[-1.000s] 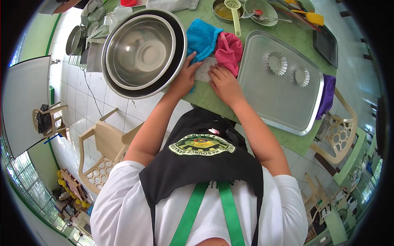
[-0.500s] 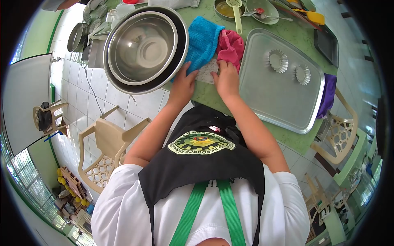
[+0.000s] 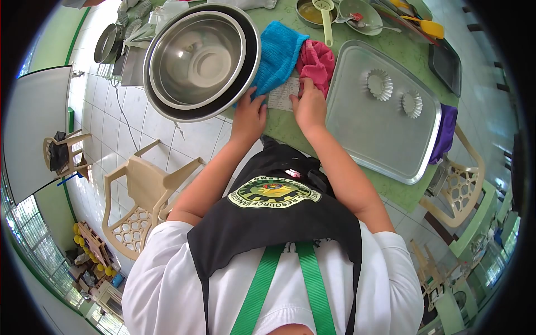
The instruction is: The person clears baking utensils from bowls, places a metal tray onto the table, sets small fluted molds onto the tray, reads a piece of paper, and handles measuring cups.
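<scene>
A handwritten sheet of paper [image 3: 283, 96] lies on the green table between my hands, its far part under two cloths. My right hand [image 3: 310, 109] pinches the paper's right edge between thumb and fingers, just below the pink cloth [image 3: 317, 62]. My left hand [image 3: 248, 116] rests at the paper's left side with fingers apart, touching the lower end of the blue cloth [image 3: 281, 51]. Immediately left of it, nested steel bowls [image 3: 201, 66] overhang the table edge.
A large metal tray [image 3: 379, 139] holds two fluted tart molds [image 3: 380, 85]. Farther back are a pan of yellowish liquid [image 3: 309, 12], a bowl with a spoon [image 3: 357, 11] and a dark baking pan [image 3: 445, 67]. A plastic chair [image 3: 142, 192] stands left.
More of the paper shows between my hands. My right hand's fingers have drawn closer together at its edge. The view has shifted slightly.
</scene>
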`<state>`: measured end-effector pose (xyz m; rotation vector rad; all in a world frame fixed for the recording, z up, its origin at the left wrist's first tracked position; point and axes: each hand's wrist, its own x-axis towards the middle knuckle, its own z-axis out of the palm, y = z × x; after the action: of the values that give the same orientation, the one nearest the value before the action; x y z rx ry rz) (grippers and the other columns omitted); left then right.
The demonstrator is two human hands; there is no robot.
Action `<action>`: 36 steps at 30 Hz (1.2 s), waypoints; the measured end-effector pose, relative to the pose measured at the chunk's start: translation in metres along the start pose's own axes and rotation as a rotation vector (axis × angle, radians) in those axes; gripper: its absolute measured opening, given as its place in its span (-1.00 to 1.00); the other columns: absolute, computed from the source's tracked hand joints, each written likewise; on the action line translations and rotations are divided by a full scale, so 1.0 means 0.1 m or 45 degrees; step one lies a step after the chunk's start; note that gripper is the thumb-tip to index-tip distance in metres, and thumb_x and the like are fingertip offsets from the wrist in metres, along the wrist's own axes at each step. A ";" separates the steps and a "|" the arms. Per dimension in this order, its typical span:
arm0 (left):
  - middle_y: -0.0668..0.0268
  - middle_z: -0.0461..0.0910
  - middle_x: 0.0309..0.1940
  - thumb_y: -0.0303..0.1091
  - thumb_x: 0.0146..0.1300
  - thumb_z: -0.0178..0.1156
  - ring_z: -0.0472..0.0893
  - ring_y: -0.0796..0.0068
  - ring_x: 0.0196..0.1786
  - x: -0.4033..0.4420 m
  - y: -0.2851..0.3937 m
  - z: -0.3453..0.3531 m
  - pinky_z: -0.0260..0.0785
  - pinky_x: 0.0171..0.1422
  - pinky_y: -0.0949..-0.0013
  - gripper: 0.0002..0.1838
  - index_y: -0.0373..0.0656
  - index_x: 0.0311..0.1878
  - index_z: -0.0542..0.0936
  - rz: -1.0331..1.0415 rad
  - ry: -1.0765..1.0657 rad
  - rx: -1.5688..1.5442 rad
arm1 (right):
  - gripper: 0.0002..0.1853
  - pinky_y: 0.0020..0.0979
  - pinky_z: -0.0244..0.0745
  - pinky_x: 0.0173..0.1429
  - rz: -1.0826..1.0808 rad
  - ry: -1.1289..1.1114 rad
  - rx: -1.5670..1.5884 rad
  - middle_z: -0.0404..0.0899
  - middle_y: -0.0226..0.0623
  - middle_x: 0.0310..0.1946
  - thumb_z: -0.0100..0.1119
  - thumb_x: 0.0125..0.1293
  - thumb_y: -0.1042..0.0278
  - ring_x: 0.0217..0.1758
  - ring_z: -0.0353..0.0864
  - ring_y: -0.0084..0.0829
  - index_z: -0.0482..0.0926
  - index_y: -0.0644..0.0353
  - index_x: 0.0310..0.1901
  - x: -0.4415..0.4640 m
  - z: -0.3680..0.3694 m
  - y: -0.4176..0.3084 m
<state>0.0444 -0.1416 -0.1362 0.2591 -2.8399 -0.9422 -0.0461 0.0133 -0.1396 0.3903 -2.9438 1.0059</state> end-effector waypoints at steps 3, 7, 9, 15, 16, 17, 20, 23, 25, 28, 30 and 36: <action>0.04 0.39 0.23 -0.40 0.25 0.20 0.40 -0.04 0.27 0.00 0.02 0.04 0.30 0.31 0.08 -0.74 -0.22 0.00 0.62 -0.052 0.038 -0.038 | -0.54 -0.10 0.50 -0.13 0.062 -0.038 0.079 0.65 -0.14 -0.42 0.42 0.01 0.49 -0.25 0.65 -0.05 0.49 0.20 -0.01 0.01 -0.02 0.00; 0.06 0.40 0.21 -0.39 0.23 0.21 0.39 -0.03 0.26 0.01 0.04 0.08 0.26 0.33 0.09 -0.76 -0.22 -0.05 0.63 -0.091 0.078 -0.063 | -0.64 -0.09 0.49 -0.12 0.181 -0.135 0.245 0.65 -0.09 -0.37 0.36 0.07 0.48 -0.23 0.65 -0.03 0.51 0.24 -0.06 0.02 -0.06 -0.03; 0.06 0.40 0.21 -0.39 0.23 0.21 0.39 -0.02 0.27 0.01 0.05 0.07 0.25 0.34 0.09 -0.76 -0.22 -0.05 0.63 -0.114 0.079 -0.072 | -0.66 -0.13 0.49 -0.15 0.160 -0.108 0.260 0.66 -0.12 -0.42 0.37 0.07 0.49 -0.27 0.66 -0.06 0.53 0.25 -0.09 0.01 -0.06 -0.01; 0.08 0.38 0.22 -0.38 0.14 0.31 0.34 -0.06 0.30 -0.04 0.10 0.11 0.19 0.40 0.02 -0.70 -0.21 -0.04 0.63 -0.069 0.158 -0.116 | -0.81 -0.28 0.51 -0.21 0.150 -0.135 0.473 0.66 -0.13 -0.42 0.32 0.20 0.43 -0.35 0.67 -0.23 0.59 0.32 -0.21 -0.02 -0.15 0.05; 0.09 0.38 0.22 -0.36 0.11 0.34 0.34 -0.04 0.30 -0.05 0.14 0.10 0.18 0.41 0.04 -0.67 -0.20 -0.03 0.63 -0.062 0.172 -0.122 | -0.80 -0.34 0.51 -0.23 0.220 -0.165 0.531 0.66 -0.18 -0.42 0.32 0.22 0.41 -0.37 0.65 -0.33 0.59 0.33 -0.19 -0.01 -0.17 0.05; 0.10 0.38 0.23 -0.35 0.09 0.37 0.35 -0.02 0.30 -0.07 0.17 0.08 0.18 0.42 0.06 -0.64 -0.19 -0.02 0.63 -0.056 0.185 -0.127 | -0.80 -0.40 0.51 -0.25 0.291 -0.194 0.589 0.67 -0.22 -0.43 0.32 0.25 0.40 -0.39 0.63 -0.43 0.59 0.34 -0.18 -0.01 -0.20 0.06; 0.10 0.41 0.20 -0.35 0.06 0.41 0.34 0.03 0.30 -0.11 0.28 0.01 0.19 0.40 0.09 -0.61 -0.16 0.00 0.63 -0.135 0.163 -0.261 | -0.80 -0.33 0.53 -0.12 0.429 -0.246 0.791 0.70 -0.11 -0.33 0.29 0.26 0.36 -0.29 0.69 -0.30 0.61 0.33 -0.19 -0.02 -0.18 0.13; 0.11 0.49 0.10 -0.37 0.06 0.41 0.43 0.10 0.20 -0.13 0.34 0.00 0.30 0.30 0.15 -0.60 -0.16 0.01 0.63 -0.222 0.190 -0.321 | -0.78 -0.39 0.52 -0.17 0.448 -0.242 0.889 0.70 -0.19 -0.36 0.30 0.28 0.34 -0.32 0.66 -0.41 0.61 0.33 -0.19 -0.04 -0.16 0.17; 0.14 0.54 0.01 -0.38 0.08 0.41 0.50 0.18 0.11 -0.12 0.36 -0.01 0.37 0.21 0.21 -0.60 -0.19 0.02 0.61 -0.317 0.158 -0.424 | -0.79 -0.41 0.52 -0.20 0.485 -0.252 0.938 0.69 -0.22 -0.36 0.30 0.29 0.34 -0.33 0.65 -0.45 0.61 0.33 -0.19 -0.05 -0.18 0.18; 0.20 0.60 -0.13 -0.40 0.12 0.41 0.59 0.36 -0.07 -0.09 0.33 0.08 0.46 0.06 0.35 -0.60 -0.24 0.03 0.57 -0.553 0.125 -0.800 | -0.79 -0.45 0.51 -0.23 0.541 -0.266 1.028 0.68 -0.27 -0.36 0.30 0.30 0.34 -0.33 0.63 -0.51 0.60 0.32 -0.18 -0.07 -0.19 0.18; 0.23 0.62 -0.18 -0.40 0.14 0.41 0.61 0.45 -0.15 -0.09 0.28 0.14 0.49 -0.01 0.42 -0.60 -0.27 0.03 0.55 -0.693 0.123 -1.076 | -0.80 -0.46 0.51 -0.25 0.556 -0.271 1.067 0.68 -0.28 -0.36 0.29 0.30 0.35 -0.34 0.62 -0.53 0.60 0.32 -0.18 -0.09 -0.17 0.20; 0.28 0.61 -0.21 -0.42 0.11 0.45 0.60 0.53 -0.18 -0.09 0.31 0.04 0.49 -0.04 0.47 -0.57 -0.29 0.03 0.54 -0.840 0.039 -1.073 | -0.77 -0.44 0.53 -0.21 0.522 -0.271 1.057 0.69 -0.25 -0.35 0.35 0.25 0.34 -0.32 0.64 -0.51 0.60 0.34 -0.19 -0.13 -0.14 0.24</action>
<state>0.0485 -0.1131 -0.1218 1.0852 -2.0537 -2.0869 -0.0404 0.0427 -0.1441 -0.1469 -2.6602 2.3571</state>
